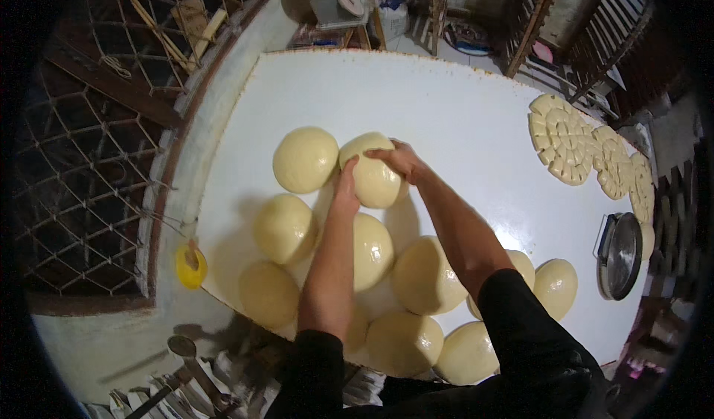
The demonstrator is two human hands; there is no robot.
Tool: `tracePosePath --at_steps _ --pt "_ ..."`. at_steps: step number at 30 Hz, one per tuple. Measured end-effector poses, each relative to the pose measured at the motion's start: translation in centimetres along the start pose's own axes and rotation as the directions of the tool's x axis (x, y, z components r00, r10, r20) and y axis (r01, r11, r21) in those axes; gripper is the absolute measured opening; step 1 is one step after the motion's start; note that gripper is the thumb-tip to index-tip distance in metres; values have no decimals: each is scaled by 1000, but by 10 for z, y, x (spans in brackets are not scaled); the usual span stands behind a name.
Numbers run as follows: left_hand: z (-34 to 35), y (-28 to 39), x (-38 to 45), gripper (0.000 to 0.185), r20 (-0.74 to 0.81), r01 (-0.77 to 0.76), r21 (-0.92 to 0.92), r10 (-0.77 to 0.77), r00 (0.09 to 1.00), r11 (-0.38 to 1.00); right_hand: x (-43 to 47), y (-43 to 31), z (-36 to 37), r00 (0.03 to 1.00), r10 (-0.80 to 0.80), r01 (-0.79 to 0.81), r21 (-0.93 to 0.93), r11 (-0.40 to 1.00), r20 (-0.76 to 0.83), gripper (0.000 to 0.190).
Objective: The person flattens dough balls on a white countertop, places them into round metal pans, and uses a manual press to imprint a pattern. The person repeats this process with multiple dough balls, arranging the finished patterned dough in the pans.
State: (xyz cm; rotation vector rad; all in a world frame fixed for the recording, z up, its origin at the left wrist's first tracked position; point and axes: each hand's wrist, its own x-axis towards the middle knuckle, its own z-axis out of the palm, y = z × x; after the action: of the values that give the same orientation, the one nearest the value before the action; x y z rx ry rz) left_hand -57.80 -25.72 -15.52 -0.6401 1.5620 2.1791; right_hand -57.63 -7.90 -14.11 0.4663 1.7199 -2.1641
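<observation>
A smooth round ball of dough (374,173) lies between my two hands at the middle of a white tabletop (446,101). My left hand (347,187) presses its near left side, thumb upward. Across its upper right side rests my right hand (397,159), fingers bent over the edge. Part of another dough piece shows beneath or behind it, by my right wrist. Just left sits a dough ball (305,160), close beside the held one. Nearer to me are several more, among them one at the left (284,228), one by my left forearm (372,251) and a large one (428,275).
Flattened dough slabs cut into pieces (560,140) lie at the table's far right. A round dark metal pan (620,256) stands near the right edge. A yellow container (191,266) is off the left edge. Beyond the far edge stand a scale (340,6) and wooden racks (535,22).
</observation>
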Motion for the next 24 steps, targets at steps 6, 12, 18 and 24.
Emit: tracePosePath --at_steps 6,12,18,24 --pt "-8 -17 -88 61 235 -35 -187 79 969 982 -101 22 -8 986 -150 107 401 910 76 64" --pt "2 -82 -333 67 245 177 -125 -143 959 976 -355 120 -13 966 -240 257 444 858 -96 73" --pt "41 -235 -487 61 458 486 196 -518 723 852 -619 213 -78 897 27 197 452 870 -442 72" --pt "207 -260 -627 53 721 399 319 -493 486 860 -811 155 -178 554 -304 601 118 791 -775 62"
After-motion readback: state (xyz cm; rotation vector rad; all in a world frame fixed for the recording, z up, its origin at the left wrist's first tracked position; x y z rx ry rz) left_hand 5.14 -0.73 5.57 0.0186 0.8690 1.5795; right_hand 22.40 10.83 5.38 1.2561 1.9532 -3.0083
